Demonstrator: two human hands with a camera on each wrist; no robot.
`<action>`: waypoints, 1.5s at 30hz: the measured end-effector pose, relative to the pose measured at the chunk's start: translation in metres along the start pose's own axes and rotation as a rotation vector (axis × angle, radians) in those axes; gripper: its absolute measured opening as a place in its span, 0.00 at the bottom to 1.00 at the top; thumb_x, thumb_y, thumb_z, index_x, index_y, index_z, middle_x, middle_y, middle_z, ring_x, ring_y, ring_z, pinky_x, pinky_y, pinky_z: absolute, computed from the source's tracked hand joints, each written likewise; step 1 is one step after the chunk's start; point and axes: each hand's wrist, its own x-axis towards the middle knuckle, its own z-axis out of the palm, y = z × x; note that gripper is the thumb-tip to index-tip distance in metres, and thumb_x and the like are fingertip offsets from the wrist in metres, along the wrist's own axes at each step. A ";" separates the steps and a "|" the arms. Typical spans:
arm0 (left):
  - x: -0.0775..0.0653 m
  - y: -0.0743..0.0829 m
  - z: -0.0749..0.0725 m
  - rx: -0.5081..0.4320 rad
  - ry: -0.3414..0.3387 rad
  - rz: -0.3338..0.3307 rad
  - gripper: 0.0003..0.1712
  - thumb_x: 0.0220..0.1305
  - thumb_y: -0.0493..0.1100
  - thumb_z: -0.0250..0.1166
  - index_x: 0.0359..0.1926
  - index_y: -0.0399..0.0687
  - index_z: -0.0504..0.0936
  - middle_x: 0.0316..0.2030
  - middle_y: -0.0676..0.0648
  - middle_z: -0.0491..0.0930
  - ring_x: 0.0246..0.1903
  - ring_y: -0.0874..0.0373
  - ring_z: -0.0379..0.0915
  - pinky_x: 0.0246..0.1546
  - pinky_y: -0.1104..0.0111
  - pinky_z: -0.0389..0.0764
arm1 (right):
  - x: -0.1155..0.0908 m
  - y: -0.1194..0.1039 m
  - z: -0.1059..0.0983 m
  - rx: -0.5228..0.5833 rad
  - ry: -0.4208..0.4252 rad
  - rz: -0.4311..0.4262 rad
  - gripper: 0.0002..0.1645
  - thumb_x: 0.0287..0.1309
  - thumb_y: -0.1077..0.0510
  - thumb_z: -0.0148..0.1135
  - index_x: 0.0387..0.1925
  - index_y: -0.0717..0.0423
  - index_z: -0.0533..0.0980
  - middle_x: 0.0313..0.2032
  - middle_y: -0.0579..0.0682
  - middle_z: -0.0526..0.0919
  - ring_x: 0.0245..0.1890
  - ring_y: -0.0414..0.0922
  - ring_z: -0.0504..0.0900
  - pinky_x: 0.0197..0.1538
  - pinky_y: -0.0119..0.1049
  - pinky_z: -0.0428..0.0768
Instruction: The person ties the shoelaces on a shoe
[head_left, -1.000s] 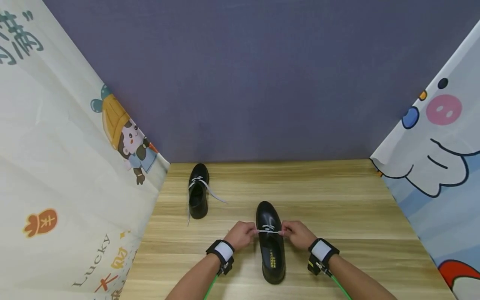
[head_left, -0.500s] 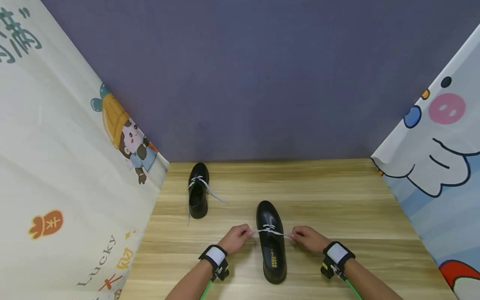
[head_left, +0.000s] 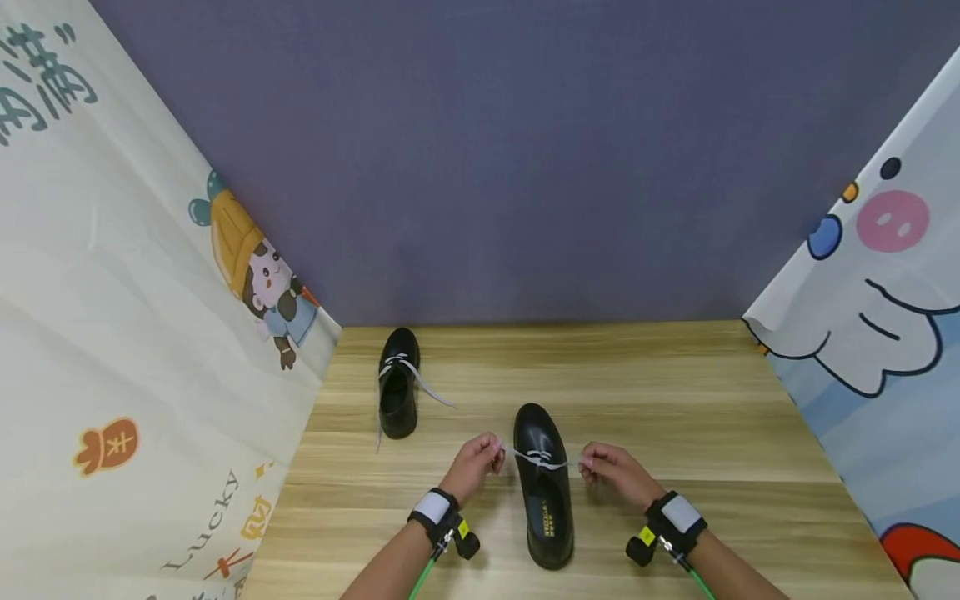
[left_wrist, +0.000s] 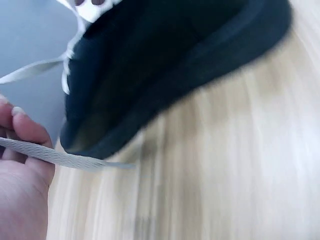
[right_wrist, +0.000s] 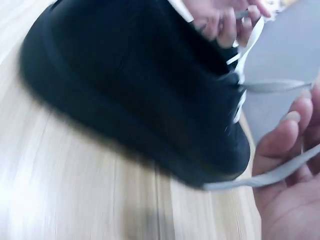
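Note:
A black leather dress shoe (head_left: 549, 546), toe pointing away from me, stands on the wooden surface between my hands. Its white shoelace (head_left: 542, 462) crosses the eyelets and stretches out to both sides. On the left, my left hand (head_left: 476, 468) pinches one lace end, while my right hand (head_left: 618, 473) pinches the other end on the right. Each wrist view shows a loose tail of lace running across the palm, near the fingers (left_wrist: 30, 131) of the left hand and the fingers (right_wrist: 280, 142) of the right. Neither hand touches the shoe.
Farther back on the left, a second black shoe (head_left: 397, 408) sits with its white laces hanging loose. The wood-grain surface (head_left: 675, 400) meets a dark blue-grey panel (head_left: 525, 167) behind. Printed cloths hang at left (head_left: 150, 333) and right (head_left: 840, 333).
My hands have moved apart, drawing the lace ends outward from the shoe. Most recently both hands have risen slightly, and the lace bows a little. The shoe is almost unmoved.

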 end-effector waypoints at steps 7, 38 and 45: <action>0.011 0.005 0.015 -0.199 0.058 0.060 0.15 0.79 0.41 0.48 0.34 0.39 0.73 0.45 0.43 0.82 0.48 0.56 0.77 0.54 0.59 0.71 | 0.015 0.000 0.017 0.293 0.121 -0.089 0.18 0.76 0.69 0.40 0.48 0.66 0.78 0.48 0.46 0.84 0.51 0.40 0.80 0.55 0.36 0.77; 0.029 -0.010 0.038 -0.228 0.133 0.036 0.17 0.68 0.30 0.62 0.52 0.18 0.77 0.38 0.50 0.86 0.37 0.64 0.80 0.39 0.74 0.80 | 0.046 0.010 0.053 0.328 0.500 0.161 0.16 0.72 0.70 0.50 0.56 0.74 0.75 0.49 0.47 0.82 0.49 0.38 0.81 0.52 0.30 0.79; 0.032 -0.013 0.039 -0.221 0.113 0.014 0.09 0.65 0.25 0.62 0.43 0.27 0.70 0.30 0.52 0.87 0.30 0.64 0.82 0.30 0.75 0.75 | 0.049 0.013 0.057 0.329 0.536 0.130 0.15 0.69 0.71 0.52 0.54 0.76 0.73 0.45 0.50 0.82 0.43 0.41 0.81 0.47 0.31 0.81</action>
